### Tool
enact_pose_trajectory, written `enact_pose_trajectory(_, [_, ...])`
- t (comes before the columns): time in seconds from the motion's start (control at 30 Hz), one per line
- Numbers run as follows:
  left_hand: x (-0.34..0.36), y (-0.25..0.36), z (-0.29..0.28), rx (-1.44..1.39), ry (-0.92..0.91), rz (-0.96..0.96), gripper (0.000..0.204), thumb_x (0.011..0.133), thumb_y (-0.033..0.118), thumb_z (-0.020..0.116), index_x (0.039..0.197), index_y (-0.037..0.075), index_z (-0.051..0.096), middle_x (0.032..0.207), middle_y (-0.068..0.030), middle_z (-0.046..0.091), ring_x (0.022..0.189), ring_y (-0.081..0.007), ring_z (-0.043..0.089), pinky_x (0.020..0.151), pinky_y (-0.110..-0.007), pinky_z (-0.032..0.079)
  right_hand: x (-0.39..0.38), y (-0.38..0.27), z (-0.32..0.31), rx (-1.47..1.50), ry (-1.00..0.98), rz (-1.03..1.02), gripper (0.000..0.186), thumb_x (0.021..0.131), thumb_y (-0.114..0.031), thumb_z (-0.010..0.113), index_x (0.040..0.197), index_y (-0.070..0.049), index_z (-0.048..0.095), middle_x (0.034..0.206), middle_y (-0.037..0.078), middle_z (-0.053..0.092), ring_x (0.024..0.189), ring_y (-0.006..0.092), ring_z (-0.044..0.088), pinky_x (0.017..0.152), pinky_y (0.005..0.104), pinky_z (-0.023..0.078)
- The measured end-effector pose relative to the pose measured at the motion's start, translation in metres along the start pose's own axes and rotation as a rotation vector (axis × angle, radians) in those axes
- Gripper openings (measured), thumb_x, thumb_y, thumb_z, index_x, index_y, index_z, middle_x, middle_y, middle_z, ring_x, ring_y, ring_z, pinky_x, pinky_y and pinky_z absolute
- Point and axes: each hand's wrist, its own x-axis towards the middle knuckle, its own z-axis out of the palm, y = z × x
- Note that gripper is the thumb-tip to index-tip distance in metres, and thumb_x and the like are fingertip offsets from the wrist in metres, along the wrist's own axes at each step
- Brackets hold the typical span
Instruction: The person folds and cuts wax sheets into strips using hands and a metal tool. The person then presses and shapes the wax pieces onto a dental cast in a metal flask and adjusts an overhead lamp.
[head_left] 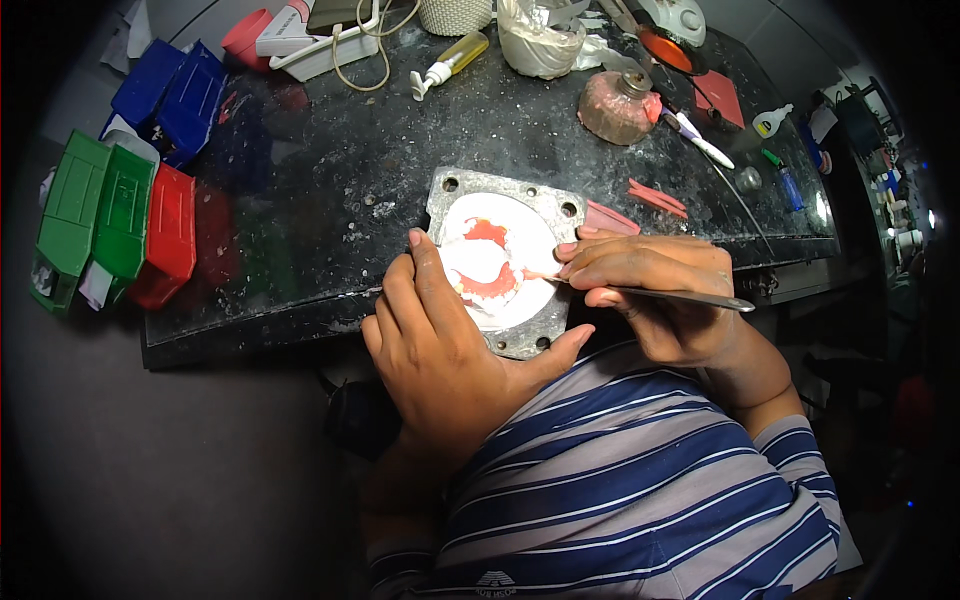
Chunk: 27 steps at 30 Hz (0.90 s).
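Observation:
A square metal dental flask (452,186) with holes at its corners lies at the table's front edge. It is filled with bright white plaster (530,225), which holds two arched pieces of red-pink wax (488,233) with pale, tooth-like bits along the lower one. My left hand (435,350) grips the flask, fingers along its left side and thumb stretched toward the lower right corner. Pinched in my right hand (665,285) is a slim wax carver (700,298) with a dark handle. Its tip is at the right end of the lower wax; glare blurs the contact.
Red wax strips (657,198) lie right of the flask. Behind stand a spirit burner (617,108), a bag-lined container (540,45) and a yellow pump bottle (450,66). Green, red and blue bins (165,235) line the left. A white-handled tool (705,145) and small bottles are at right.

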Motion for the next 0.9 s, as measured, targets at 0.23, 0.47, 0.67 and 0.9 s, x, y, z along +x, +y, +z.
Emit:
enact_pose_trajectory(0.23, [0.0, 0.0, 0.0, -0.003, 0.0, -0.001, 0.138, 0.058, 0.073, 0.096, 0.155, -0.012, 0.046, 0.135, -0.0251, 0.059, 0.119, -0.0417, 0.063, 0.099, -0.054, 0.05, -0.006, -0.001, -0.003, -0.031, 0.01, 0.01, 0.02, 0.092, 0.004, 0.081, 0.112, 0.004, 0.079, 0.108, 0.019, 0.082, 0.108, 0.0327, 0.082, 0.092, 0.0384, 0.066])
enact_pose_trajectory(0.47, [0.0, 0.0, 0.0, -0.003, -0.002, -0.005, 0.141, 0.058, 0.079, 0.094, 0.155, -0.012, 0.046, 0.136, -0.0256, 0.059, 0.12, -0.042, 0.063, 0.1, -0.055, 0.05, -0.012, 0.0, -0.004, 0.009, 0.05, 0.036, 0.016, 0.096, 0.003, 0.079, 0.111, 0.005, 0.078, 0.108, 0.019, 0.083, 0.11, 0.0345, 0.082, 0.097, 0.0416, 0.065])
enact_pose_trajectory(0.67, [0.001, 0.001, -0.002, 0.003, -0.017, -0.009, 0.141, 0.059, 0.079, 0.093, 0.155, -0.013, 0.046, 0.136, -0.0258, 0.059, 0.12, -0.0418, 0.063, 0.1, -0.054, 0.049, -0.01, 0.008, 0.003, 0.082, 0.106, 0.024, 0.012, 0.097, 0.001, 0.08, 0.108, 0.004, 0.08, 0.107, 0.018, 0.083, 0.112, 0.0344, 0.081, 0.104, 0.0465, 0.062])
enact_pose_trajectory(0.9, [0.001, 0.001, -0.001, 0.001, -0.003, -0.005, 0.14, 0.059, 0.079, 0.093, 0.154, -0.013, 0.046, 0.135, -0.0255, 0.059, 0.12, -0.0415, 0.063, 0.1, -0.054, 0.049, -0.006, 0.017, 0.009, 0.109, 0.072, 0.04, 0.014, 0.096, -0.008, 0.083, 0.109, -0.002, 0.083, 0.108, 0.012, 0.085, 0.119, 0.0326, 0.079, 0.118, 0.0551, 0.052])
